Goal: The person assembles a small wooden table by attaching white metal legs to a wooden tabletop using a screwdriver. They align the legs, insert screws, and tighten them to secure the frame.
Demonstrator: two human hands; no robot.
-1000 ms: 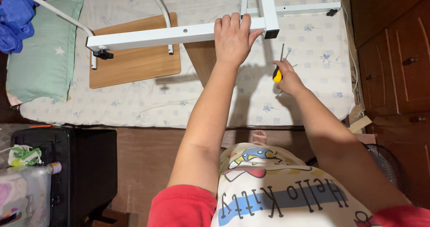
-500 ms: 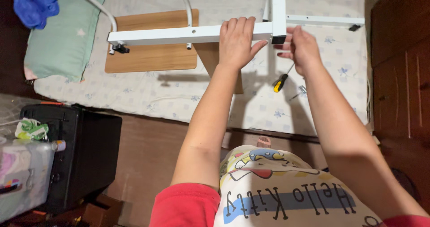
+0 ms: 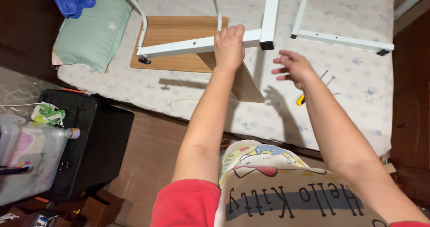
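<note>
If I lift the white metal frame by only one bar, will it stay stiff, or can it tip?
The white metal frame looks rigid: straight square tubes with fixed corners. It probably tips easily, since the left hand grips one bar while long parts extend sideways. On the soft mattress it likely rocks.

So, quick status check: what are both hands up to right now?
Left hand clamped on white metal frame bar. Right hand open, empty, hovering above yellow-handled screwdriver on mattress. Wooden panel under frame. Nothing blocking.

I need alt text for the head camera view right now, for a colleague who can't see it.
Seen from above, the left hand grips a white metal frame lying over a wooden board on a mattress. The right hand hovers open above a yellow-handled screwdriver.
</note>
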